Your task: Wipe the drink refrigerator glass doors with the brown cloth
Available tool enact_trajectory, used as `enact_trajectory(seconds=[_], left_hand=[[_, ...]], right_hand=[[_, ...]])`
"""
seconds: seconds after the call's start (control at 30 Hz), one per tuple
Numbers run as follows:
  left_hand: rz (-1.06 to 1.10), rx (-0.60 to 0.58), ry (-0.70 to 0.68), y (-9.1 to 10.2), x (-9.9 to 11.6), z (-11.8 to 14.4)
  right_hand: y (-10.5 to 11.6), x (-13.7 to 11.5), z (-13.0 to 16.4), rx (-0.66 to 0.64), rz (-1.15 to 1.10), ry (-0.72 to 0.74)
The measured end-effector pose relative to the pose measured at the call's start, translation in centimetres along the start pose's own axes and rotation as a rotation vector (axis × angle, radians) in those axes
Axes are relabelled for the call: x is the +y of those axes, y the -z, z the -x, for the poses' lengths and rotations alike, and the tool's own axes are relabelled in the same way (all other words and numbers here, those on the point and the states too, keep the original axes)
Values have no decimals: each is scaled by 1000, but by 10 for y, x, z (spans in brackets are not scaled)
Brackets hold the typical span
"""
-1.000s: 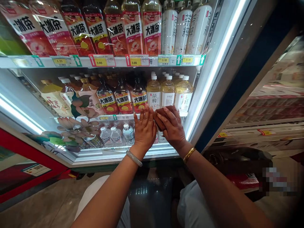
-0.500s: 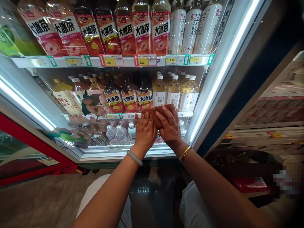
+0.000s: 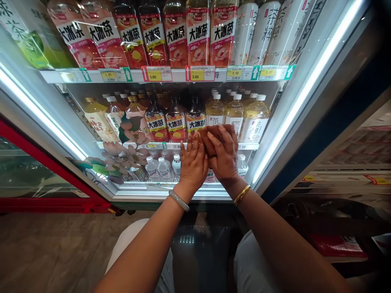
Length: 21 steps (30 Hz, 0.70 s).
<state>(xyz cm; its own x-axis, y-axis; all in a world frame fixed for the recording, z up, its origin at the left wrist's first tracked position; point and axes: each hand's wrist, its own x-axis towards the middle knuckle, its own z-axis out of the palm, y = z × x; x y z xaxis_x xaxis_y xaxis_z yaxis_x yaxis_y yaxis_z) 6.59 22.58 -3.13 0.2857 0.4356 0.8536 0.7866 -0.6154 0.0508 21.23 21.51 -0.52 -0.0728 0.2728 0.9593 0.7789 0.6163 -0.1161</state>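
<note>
My left hand (image 3: 193, 165) and my right hand (image 3: 225, 156) are side by side at the front edge of the middle fridge shelf (image 3: 137, 145). Between them is a dark brown object (image 3: 210, 136), mostly hidden, so I cannot tell what it is. My right hand lies over it with bent fingers. My left hand presses flat against its left side, fingers straight. Just behind stand red-labelled iced tea bottles (image 3: 175, 122) and pale tea bottles (image 3: 255, 118).
The upper shelf (image 3: 195, 74) carries price tags and more tall bottles. Small water bottles (image 3: 159, 167) stand on the bottom shelf below my hands. The lit fridge frame (image 3: 305, 93) runs up at the right. A red cabinet (image 3: 45, 162) stands at the left.
Both hands have moved slightly up and to the right along the shelf edge with the brown object. The view has shifted left, so the shelves sit further right.
</note>
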Motion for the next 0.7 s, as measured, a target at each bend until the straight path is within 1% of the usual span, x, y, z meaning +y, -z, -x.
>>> enact_trajectory(seconds=[0.1,0.23,0.3,0.4,0.5,0.57,0.7], left_hand=[[0,-13,18,5,-7,2],[-12,-4,37,11,-9,0],[-13,-1,50,13,-7,-1],[-19,9,52,14,-6,-2],[-17,10,40,17,-9,-2],[-14,22,40,19,-14,-1],[-41,49,35,24,-28,1]], right_hand=[[-5,-4,8,-66,-25,61],[2,5,21,-130,47,138],[7,9,20,-131,71,135],[10,8,11,-91,61,87],[4,-1,0,-44,51,24],[-3,-8,-2,-36,46,17],[-13,-13,6,-157,42,118]])
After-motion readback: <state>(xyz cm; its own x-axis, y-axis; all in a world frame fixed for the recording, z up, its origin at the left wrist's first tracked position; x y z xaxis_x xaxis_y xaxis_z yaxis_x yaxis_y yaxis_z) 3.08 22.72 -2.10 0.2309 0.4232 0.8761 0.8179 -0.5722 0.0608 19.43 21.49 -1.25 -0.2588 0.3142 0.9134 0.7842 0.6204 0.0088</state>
